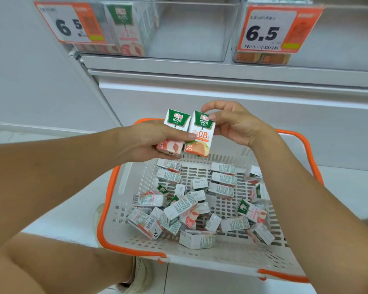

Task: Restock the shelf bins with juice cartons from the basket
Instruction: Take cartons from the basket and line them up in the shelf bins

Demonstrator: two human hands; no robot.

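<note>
Left hand (145, 141) wraps the peach carton (173, 132); right hand (234, 124) pinches the top of the second carton (201, 134), both above the basket's (106, 200) far rim. Small, stiff, probably light boxes, best gripped across flat sides.

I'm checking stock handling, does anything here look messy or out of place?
Only the basket: its juice cartons lie jumbled on their sides at all angles, not stacked. No spill or crushing shows. The left hand and right hand hold two upright cartons side by side.
</note>
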